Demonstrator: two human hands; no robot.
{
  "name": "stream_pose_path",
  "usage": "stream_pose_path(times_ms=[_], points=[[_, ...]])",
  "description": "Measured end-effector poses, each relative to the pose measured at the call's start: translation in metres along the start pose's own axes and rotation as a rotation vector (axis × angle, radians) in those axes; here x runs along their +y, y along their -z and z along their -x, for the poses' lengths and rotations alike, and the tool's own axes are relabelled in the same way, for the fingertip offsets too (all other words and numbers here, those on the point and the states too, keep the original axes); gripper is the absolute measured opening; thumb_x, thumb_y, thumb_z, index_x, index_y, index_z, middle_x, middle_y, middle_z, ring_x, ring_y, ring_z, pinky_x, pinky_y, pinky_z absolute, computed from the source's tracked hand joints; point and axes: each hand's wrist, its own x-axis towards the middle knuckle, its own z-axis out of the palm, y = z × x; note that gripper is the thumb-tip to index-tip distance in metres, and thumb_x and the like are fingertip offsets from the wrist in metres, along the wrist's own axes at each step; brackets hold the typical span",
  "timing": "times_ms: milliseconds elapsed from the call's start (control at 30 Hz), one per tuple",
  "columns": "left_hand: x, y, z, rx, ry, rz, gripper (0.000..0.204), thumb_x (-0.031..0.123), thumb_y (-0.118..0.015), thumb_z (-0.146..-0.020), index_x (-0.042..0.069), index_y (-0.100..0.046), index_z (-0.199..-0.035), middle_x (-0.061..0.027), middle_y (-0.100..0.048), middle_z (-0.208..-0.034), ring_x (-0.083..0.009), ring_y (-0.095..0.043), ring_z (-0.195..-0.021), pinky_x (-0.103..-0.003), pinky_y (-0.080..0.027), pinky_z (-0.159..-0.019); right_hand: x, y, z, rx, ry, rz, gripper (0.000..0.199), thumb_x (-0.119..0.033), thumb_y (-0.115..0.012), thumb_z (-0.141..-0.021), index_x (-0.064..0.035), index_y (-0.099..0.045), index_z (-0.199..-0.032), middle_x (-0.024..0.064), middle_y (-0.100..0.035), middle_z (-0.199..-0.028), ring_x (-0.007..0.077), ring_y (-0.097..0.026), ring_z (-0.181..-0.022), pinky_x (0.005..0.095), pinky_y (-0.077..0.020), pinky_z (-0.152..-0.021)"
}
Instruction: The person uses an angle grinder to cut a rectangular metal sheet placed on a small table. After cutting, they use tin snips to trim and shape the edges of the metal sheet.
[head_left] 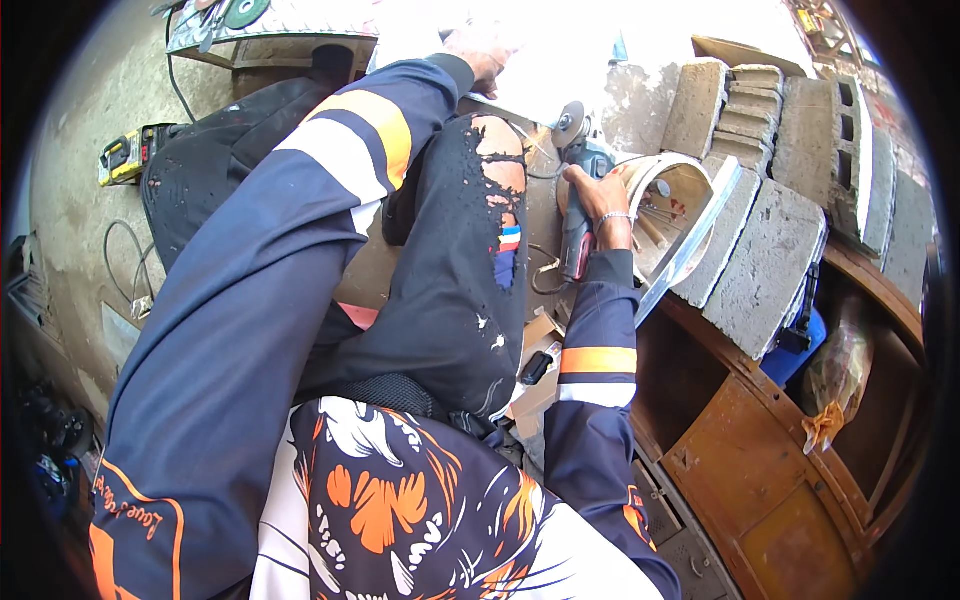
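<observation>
My right hand [603, 192] is wrapped round the body of an angle grinder [576, 235], just right of my bent knee. The grinder's disc [571, 122] points away from me. Farther off and to the left, my left hand [480, 58] reaches past the knee into strong glare. Its fingers are washed out, and whatever it touches is lost in the brightness. Beside my right hand stands a pale round bucket [640, 168] with several thin rods or tools in it. A pale metal strip [690, 245] leans across the bucket's right side.
Rough concrete blocks [770, 250] are lined up at the right, above a brown wooden cabinet [745, 440]. A low table [290, 18] with a green disc [245, 12] stands at the far left. On the floor there lie a yellow-and-black case [135, 155] and a loose cable [108, 250].
</observation>
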Motion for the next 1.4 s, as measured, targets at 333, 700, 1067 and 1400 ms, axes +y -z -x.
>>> stream_pose_path(times_ms=[333, 700, 1067, 1400], points=[[0.000, 0.002, 0.003, -0.003, -0.015, -0.015, 0.093, 0.040, -0.083, -0.071, 0.024, -0.034, -0.149, -0.0128, -0.056, -0.132, -0.0344, -0.057, -0.119, -0.065, -0.047, -0.088, 0.017, -0.016, -0.011, 0.024, 0.004, -0.103, 0.061, -0.041, -0.074, -0.066, 0.0156, -0.066, -0.085, 0.0197, -0.068, -0.082, 0.0238, -0.066, -0.067, 0.0356, -0.0519, -0.062], [-0.017, -0.025, 0.007, -0.102, 0.000, 0.168, 0.091, 0.042, -0.081, -0.072, 0.021, -0.036, -0.148, -0.0119, -0.056, -0.133, -0.0336, -0.053, -0.124, -0.069, -0.039, -0.096, 0.004, 0.017, 0.051, -0.029, -0.045, -0.533, 0.040, -0.030, -0.074, -0.073, 0.0033, -0.066, -0.093, 0.0102, -0.067, -0.074, 0.0177, -0.062, -0.054, 0.0312, -0.0503, -0.052], [0.008, -0.045, 0.074, 0.681, -0.135, 0.314, 0.027, 0.031, -0.072, -0.082, 0.010, -0.070, -0.098, -0.0113, -0.068, -0.090, -0.0300, -0.065, -0.089, -0.041, -0.052, -0.079, 0.049, 0.007, 0.072, 0.062, -0.102, -0.638, 0.032, -0.029, -0.073, -0.073, -0.0008, -0.064, -0.085, 0.0085, -0.063, -0.064, 0.0172, -0.062, -0.050, 0.0306, -0.0496, -0.046], [0.025, -0.091, 0.112, -0.050, 0.408, 2.125, 0.064, 0.037, -0.073, -0.087, -0.005, -0.050, -0.129, -0.0186, -0.061, -0.122, -0.0232, -0.063, -0.102, -0.034, -0.054, -0.087, 0.065, -0.002, 0.070, 0.066, -0.125, -0.714, 0.052, -0.036, -0.075, -0.065, 0.0096, -0.067, -0.089, 0.0154, -0.068, -0.083, 0.0222, -0.065, -0.072, 0.0347, -0.0518, -0.069]])
